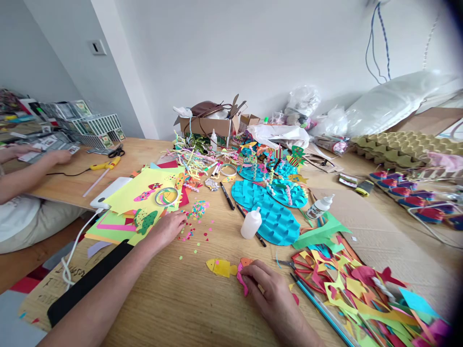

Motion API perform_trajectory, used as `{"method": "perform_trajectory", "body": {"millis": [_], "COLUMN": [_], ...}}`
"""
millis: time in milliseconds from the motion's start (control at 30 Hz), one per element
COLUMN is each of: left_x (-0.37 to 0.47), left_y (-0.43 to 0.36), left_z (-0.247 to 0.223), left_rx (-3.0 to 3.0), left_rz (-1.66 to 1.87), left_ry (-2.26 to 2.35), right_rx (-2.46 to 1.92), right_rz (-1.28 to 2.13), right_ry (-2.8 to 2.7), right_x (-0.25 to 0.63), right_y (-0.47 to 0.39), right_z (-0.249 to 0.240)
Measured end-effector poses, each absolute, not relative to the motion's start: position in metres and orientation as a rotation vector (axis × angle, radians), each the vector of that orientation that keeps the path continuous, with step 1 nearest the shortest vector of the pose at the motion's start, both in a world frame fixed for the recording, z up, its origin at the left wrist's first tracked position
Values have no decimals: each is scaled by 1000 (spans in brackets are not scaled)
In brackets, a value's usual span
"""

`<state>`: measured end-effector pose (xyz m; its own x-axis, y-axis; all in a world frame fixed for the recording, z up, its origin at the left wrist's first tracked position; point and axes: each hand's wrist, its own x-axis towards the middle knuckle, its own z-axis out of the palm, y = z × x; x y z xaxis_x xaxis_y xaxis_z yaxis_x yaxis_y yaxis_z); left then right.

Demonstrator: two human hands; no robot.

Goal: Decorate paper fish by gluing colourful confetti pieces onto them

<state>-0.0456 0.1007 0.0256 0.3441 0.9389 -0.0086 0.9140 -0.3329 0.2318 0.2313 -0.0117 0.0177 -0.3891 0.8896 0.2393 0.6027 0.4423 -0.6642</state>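
My left hand (pixel 172 227) is closed, its fingertips pressed together beside small paper dots (pixel 198 209) on the table; what they hold, if anything, is too small to make out. My right hand (pixel 269 291) has its fingers on a pink paper fish piece (pixel 242 278), low in the middle of the view. Just left of it lies a yellow paper fish (pixel 220 267). An orange piece (pixel 246 261) shows at the fingertips. A white squeeze bottle (pixel 251 223) stands behind. Green fish (pixel 145 220) lie on yellow paper sheets (pixel 125 193).
Blue paper ovals (pixel 277 221) lie behind the bottle. At the right are scissors (pixel 287 263), paper scraps (pixel 356 294) and a glue bottle (pixel 320 207). A yellow glue gun (pixel 108 164) lies at the left, near another person's hands (pixel 60 156).
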Motion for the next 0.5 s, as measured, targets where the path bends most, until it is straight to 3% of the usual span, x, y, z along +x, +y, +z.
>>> {"method": "perform_trajectory", "body": {"millis": [500], "left_x": [-48], "left_y": [110], "left_z": [19], "left_rx": [2432], "left_rz": [144], "left_ry": [1620], "right_rx": [-1248], "right_rz": [672], "right_ry": [-2109], "right_x": [232], "right_y": [-12], "right_z": [17]}}
